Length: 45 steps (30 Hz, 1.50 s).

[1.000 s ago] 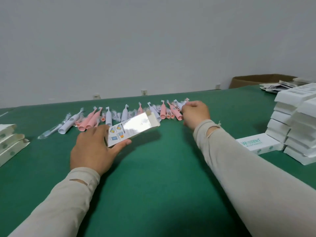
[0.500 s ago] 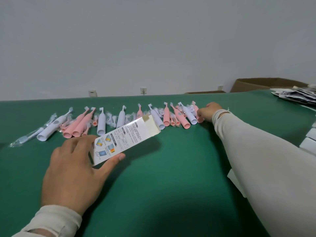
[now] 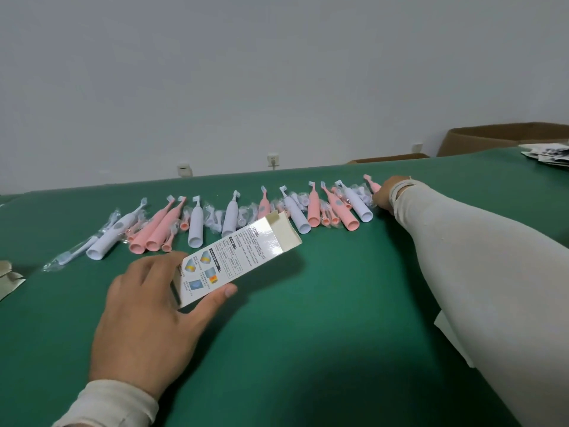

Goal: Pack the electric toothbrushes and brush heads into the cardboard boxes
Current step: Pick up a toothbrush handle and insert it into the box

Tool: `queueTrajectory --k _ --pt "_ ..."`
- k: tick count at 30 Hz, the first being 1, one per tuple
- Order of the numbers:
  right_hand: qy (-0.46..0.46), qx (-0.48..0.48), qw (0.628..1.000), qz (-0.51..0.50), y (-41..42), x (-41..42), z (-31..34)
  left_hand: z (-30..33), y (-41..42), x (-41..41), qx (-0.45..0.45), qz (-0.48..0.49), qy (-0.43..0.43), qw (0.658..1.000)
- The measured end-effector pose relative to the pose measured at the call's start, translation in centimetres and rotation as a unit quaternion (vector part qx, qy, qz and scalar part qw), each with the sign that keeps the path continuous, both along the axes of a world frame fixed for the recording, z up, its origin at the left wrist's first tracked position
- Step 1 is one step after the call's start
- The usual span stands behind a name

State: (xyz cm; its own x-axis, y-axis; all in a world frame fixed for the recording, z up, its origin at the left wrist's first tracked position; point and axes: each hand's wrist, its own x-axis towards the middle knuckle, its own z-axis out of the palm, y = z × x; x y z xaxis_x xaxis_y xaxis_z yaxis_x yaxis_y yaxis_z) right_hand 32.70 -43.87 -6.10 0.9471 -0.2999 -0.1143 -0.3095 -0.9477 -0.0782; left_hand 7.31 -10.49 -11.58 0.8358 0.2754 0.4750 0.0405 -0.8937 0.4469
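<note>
- Gripped between thumb and fingers of the left hand (image 3: 144, 322), the white cardboard box (image 3: 237, 260) was tilted up off the green table (image 3: 308, 349), its open flap end pointing far and right; the thumb lay along the near edge, the fingers were curled behind the box and mostly hidden.
- Left forearm, in a pale sleeve (image 3: 114, 405), entered from the near left corner, cut off by the frame's bottom edge.
- Right hand (image 3: 383, 197) was stretched far out to the right end of the row of toothbrushes (image 3: 215, 223), at a pink toothbrush (image 3: 372, 185); its fingers were hidden behind the wrist and cuff, so whether they held the brush could not be told.
- Row of pink and white handles, with small bagged brush heads (image 3: 212, 218) among them, lay across the far side of the table; details of the bags were too blurred to make out.
- Flat white box edges (image 3: 9, 278) showed at the left edge, cut off; a brown carton (image 3: 492, 138) stood far right, beyond the table.
</note>
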Motion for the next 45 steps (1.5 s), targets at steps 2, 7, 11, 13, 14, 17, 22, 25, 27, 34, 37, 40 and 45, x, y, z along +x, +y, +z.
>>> queueTrajectory --k 2,7,11,13,14,17,22,25,27,34,37,40,45 --pt "0.045 -0.028 0.998 0.027 -0.3 -0.3 0.0 -0.1 0.2 0.1 0.0 -0.001 0.001 1.0" --pt "-0.005 0.052 0.999 -0.013 -0.7 -4.9 1.7 0.0 0.0 0.0 -0.004 0.0 -0.007 1.0" --pt "-0.166 0.235 0.958 -0.01 1.9 -11.5 4.3 0.9 0.3 -0.3 -0.016 -0.002 0.007 1.0" --pt "-0.161 0.314 0.934 0.061 4.7 -16.4 4.8 1.5 0.9 -0.9 -0.02 0.006 0.006 1.0" --pt "-0.143 0.318 0.932 0.101 6.3 -19.1 4.5 1.7 1.3 -1.3 -0.03 0.016 -0.003 0.999" --pt "-0.069 0.191 0.952 0.23 10.1 -26.3 1.5 2.1 2.5 -3.1 -0.066 0.042 -0.037 0.996" --pt "-0.051 -0.015 0.96 0.276 12.6 -30.4 -2.3 1.6 2.8 -5.7 -0.084 0.045 -0.046 0.994" --pt "-0.091 -0.048 0.959 0.264 12.7 -31.0 -2.8 1.5 2.0 -6.5 -0.069 0.039 -0.043 0.996" --pt "-0.13 -0.062 0.953 0.267 13.0 -31.2 -3.1 1.4 1.5 -6.7 -0.077 0.032 -0.042 0.996" --pt "-0.186 -0.038 0.938 0.291 13.3 -30.3 -3.8 1.4 1.8 -6.1 -0.077 0.022 -0.028 0.996" --pt "-0.181 0.024 0.945 0.273 12.2 -29.0 -3.4 1.3 1.8 -5.9 -0.083 0.03 -0.034 0.996" --pt "-0.194 0.094 0.948 0.235 10.9 -28.2 -3.4 1.3 1.9 -5.7 -0.084 0.027 -0.031 0.996" --pt "-0.216 0.098 0.952 0.195 9.6 -27.4 -3.4 1.2 1.8 -5.5 -0.081 0.018 -0.024 0.996"
